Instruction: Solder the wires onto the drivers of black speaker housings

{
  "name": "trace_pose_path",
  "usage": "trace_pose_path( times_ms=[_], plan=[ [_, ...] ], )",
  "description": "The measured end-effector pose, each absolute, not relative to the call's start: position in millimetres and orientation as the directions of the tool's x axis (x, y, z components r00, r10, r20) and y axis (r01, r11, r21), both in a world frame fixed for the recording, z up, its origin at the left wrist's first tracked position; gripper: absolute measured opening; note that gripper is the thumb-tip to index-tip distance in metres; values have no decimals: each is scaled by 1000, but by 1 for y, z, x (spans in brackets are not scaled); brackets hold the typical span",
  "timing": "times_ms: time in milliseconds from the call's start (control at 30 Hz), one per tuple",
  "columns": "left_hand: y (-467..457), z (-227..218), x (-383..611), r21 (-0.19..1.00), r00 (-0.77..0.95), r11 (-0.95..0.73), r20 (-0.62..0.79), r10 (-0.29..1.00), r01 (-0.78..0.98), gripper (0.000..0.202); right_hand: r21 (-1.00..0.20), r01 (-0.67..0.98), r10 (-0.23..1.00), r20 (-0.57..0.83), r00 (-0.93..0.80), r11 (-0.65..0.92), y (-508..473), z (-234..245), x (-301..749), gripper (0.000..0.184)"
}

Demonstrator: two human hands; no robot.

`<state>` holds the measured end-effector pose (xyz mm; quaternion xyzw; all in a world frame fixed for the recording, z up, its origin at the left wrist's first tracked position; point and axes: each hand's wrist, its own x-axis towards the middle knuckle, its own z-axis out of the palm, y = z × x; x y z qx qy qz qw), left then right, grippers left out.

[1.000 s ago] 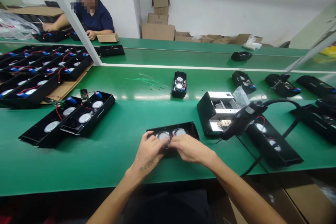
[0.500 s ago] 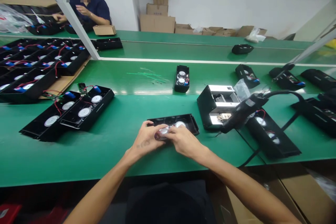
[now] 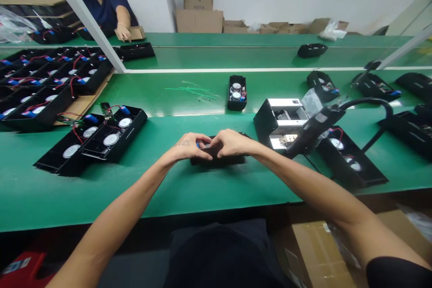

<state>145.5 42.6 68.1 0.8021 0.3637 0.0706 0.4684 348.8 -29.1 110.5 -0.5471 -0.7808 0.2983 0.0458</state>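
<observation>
A black speaker case (image 3: 232, 160) lies on the green bench in front of me, mostly covered by my hands. My left hand (image 3: 191, 146) is curled over its left part, thumb towards me, with a bit of blue and red wire showing between thumb and fingers. Bent over the middle and right part is my right hand (image 3: 234, 141), its thumb close to the left thumb. Both hands look closed on the case; my fingertips and the inside of the case are hidden.
Two open speaker cases (image 3: 113, 137) with wires and circuit boards lie to the left. On the right stand a black-and-silver machine (image 3: 266, 121) and a black tool on a bent arm (image 3: 313, 128). Another case (image 3: 237, 94) sits ahead. A co-worker (image 3: 111, 4) is across the bench.
The small round part held between my hands is now out of sight. Both hands have moved up the view over the case. The co-worker's hand has come down to a small carton.
</observation>
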Motion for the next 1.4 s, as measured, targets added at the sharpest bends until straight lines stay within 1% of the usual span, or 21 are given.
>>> trace_pose_path(
  times_ms=[133, 267, 367, 467, 567, 700, 867, 967, 1167, 1300, 1400],
  plan=[
    [42, 69, 145, 789, 718, -298, -243, 652, 537, 66, -502, 827, 881, -236, -410, 251, -30, 109, 350, 46],
    [42, 68, 145, 787, 717, -305, -233, 657, 536, 64, -544, 811, 882, -247, -402, 217, -31, 104, 352, 51],
    [44, 68, 145, 798, 730, -304, -230, 644, 520, 62, -528, 824, 902, -224, -368, 205, -30, 101, 350, 42],
    [46, 69, 146, 811, 737, -288, -239, 632, 510, 60, -531, 829, 901, -251, -354, 178, -27, 102, 348, 32],
    [48, 70, 146, 821, 743, -258, -269, 613, 510, 60, -530, 828, 882, -282, -377, 184, -24, 106, 347, 29],
    [54, 69, 147, 845, 755, -192, -314, 575, 498, 62, -537, 821, 873, -286, -395, 195, -21, 111, 347, 28],
    [61, 69, 149, 854, 736, -126, -350, 579, 505, 64, -503, 830, 889, -230, -397, 241, -21, 109, 346, 28],
    [61, 70, 150, 849, 730, -113, -368, 576, 516, 66, -512, 835, 902, -237, -361, 200, -22, 107, 345, 28],
    [58, 70, 148, 842, 734, -135, -362, 575, 522, 63, -584, 804, 898, -290, -330, 108, -20, 108, 344, 31],
    [60, 69, 148, 841, 753, -170, -346, 561, 513, 58, -590, 807, 883, -359, -301, 35, -14, 110, 342, 24],
    [62, 69, 149, 829, 762, -206, -340, 552, 520, 54, -595, 803, 873, -383, -302, 17, -11, 110, 342, 20]
  ],
)
